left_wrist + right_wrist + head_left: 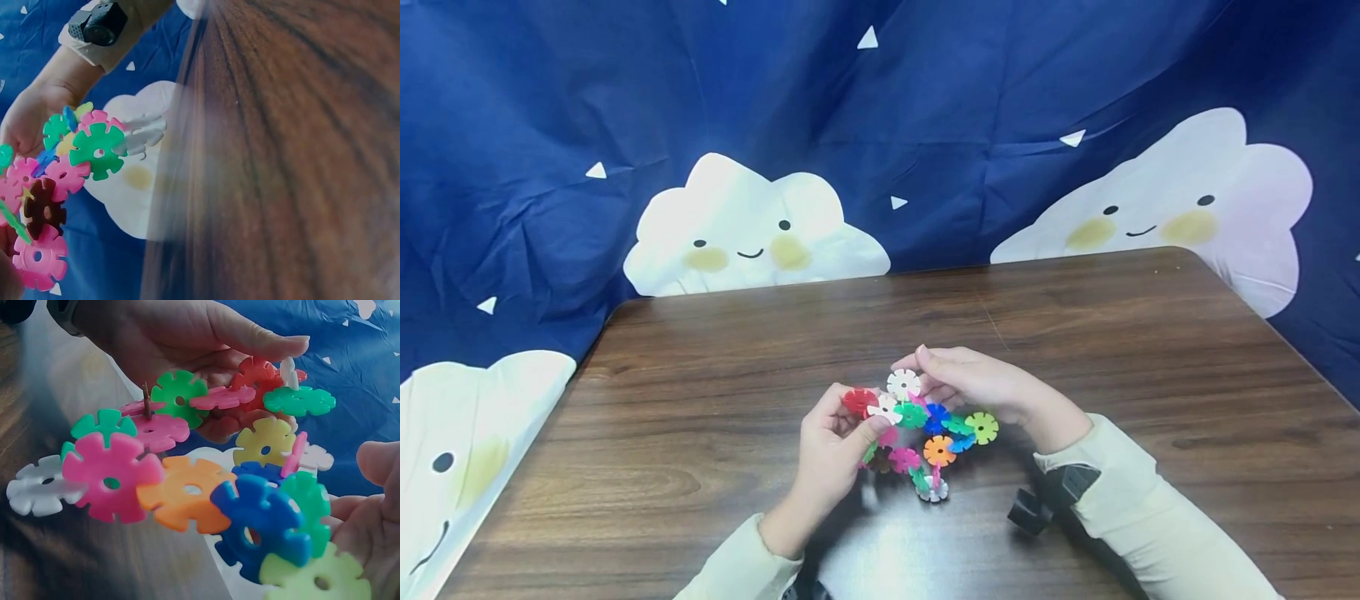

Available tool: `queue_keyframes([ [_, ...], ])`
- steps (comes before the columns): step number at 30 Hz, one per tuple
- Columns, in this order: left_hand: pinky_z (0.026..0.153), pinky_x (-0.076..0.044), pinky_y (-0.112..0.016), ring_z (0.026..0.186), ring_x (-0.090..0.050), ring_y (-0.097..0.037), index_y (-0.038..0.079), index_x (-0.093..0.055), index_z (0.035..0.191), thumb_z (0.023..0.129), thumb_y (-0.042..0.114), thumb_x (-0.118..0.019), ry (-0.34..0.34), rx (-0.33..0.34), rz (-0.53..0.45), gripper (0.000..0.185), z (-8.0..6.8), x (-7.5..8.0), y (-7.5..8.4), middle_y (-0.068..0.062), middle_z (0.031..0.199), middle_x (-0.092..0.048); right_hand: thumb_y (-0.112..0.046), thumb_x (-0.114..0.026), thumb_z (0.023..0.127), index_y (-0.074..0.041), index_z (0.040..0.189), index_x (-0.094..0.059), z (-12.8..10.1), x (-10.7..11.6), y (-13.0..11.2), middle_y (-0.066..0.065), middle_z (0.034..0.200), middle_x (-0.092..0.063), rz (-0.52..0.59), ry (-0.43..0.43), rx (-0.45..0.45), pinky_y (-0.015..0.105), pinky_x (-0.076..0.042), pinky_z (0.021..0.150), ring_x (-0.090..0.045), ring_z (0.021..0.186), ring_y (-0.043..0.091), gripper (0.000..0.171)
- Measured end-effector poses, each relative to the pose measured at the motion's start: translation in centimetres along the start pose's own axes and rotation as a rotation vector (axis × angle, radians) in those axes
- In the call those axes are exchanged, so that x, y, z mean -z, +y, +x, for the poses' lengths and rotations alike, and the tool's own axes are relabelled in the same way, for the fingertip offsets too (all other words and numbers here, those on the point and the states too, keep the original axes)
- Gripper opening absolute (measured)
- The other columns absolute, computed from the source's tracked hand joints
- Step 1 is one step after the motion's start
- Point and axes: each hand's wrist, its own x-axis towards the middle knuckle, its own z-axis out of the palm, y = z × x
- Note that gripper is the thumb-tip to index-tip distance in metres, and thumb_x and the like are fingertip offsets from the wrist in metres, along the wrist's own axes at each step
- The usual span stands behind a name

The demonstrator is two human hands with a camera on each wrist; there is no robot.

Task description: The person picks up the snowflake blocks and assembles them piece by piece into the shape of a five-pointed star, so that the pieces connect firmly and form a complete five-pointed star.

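Several colourful snowflake building discs are slotted together into a looping chain, held over the table. My left hand [823,454] grips one end, its thumb pressing by a white disc beside a red disc [860,402]. An orange disc [938,451] and a yellow-green disc [982,427] lie along the right part, with a pale disc [933,490] at the bottom. My right hand [988,385] is behind the upper right of the chain, fingers loosely bent near the upper white disc [903,385]. In the right wrist view its thumb stands apart from the green disc [312,506]. The left wrist view shows a brown disc [45,200].
The brown wooden table [715,367] spreads under both hands. A blue cloth [925,100] with smiling white clouds hangs behind it. A black wrist camera [1030,512] juts from the right sleeve [1150,508], close over the table.
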Motion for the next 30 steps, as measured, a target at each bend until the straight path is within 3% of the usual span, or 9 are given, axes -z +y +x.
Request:
queue_keyframes([
  [9,0.066,-0.055,-0.022,0.073,-0.063,-0.003,-0.012,-0.053,0.092,0.078,0.009,-0.072,-0.031,0.019,-0.006,0.032,-0.04,-0.34,0.06,0.013,0.085,-0.066,-0.045,-0.032,0.098,-0.006,0.132,-0.048,0.04,0.33,0.53,0.006,0.081,-0.042,0.065,-0.008,0.033,0.028,-0.046,0.072,-0.048,0.075,0.021,0.054],
  [12,0.069,-0.055,-0.022,0.076,-0.063,-0.003,-0.012,-0.053,0.092,0.078,0.007,-0.072,-0.032,0.027,-0.010,0.030,-0.04,-0.39,0.15,0.012,0.087,-0.066,-0.045,-0.031,0.099,-0.006,0.132,-0.048,-0.08,0.62,0.64,0.008,0.089,-0.047,0.060,-0.005,0.043,0.027,-0.046,0.074,-0.050,0.082,0.020,0.055],
  [17,0.069,-0.054,-0.020,0.077,-0.063,-0.003,-0.011,-0.051,0.093,0.079,0.005,-0.071,-0.041,0.027,-0.019,0.029,0.00,-0.41,0.15,0.011,0.089,-0.066,-0.045,-0.032,0.098,-0.004,0.130,-0.050,-0.36,0.93,0.71,0.018,0.126,-0.051,0.059,-0.020,0.079,0.026,-0.047,0.083,-0.054,0.104,0.023,0.054],
  [20,0.065,-0.053,-0.018,0.074,-0.062,-0.002,-0.011,-0.050,0.094,0.079,0.002,-0.070,-0.050,0.030,-0.025,0.028,0.04,-0.40,0.07,0.010,0.089,-0.066,-0.041,-0.037,0.098,-0.004,0.126,-0.053,-0.47,0.91,0.70,0.018,0.118,-0.054,0.009,-0.019,0.110,0.028,-0.046,0.079,-0.052,0.098,0.024,0.049],
  [25,0.062,-0.052,-0.016,0.073,-0.060,-0.001,-0.012,-0.047,0.093,0.080,-0.001,-0.067,-0.074,0.018,-0.065,0.026,0.05,-0.36,-0.15,0.007,0.091,-0.065,-0.033,-0.047,0.096,-0.002,0.121,-0.058,-0.53,0.84,0.79,0.011,0.097,-0.060,-0.081,-0.002,0.156,0.036,-0.046,0.083,-0.052,0.091,0.024,0.041],
  [30,0.063,-0.052,-0.017,0.076,-0.061,-0.003,-0.011,-0.044,0.091,0.082,-0.002,-0.064,-0.088,0.002,-0.071,0.024,0.06,-0.34,-0.39,0.006,0.092,-0.064,-0.026,-0.053,0.094,0.003,0.110,-0.063,-0.45,0.81,0.95,0.011,0.100,-0.067,-0.059,0.053,0.178,0.035,-0.048,0.081,-0.057,0.087,0.022,0.034],
])
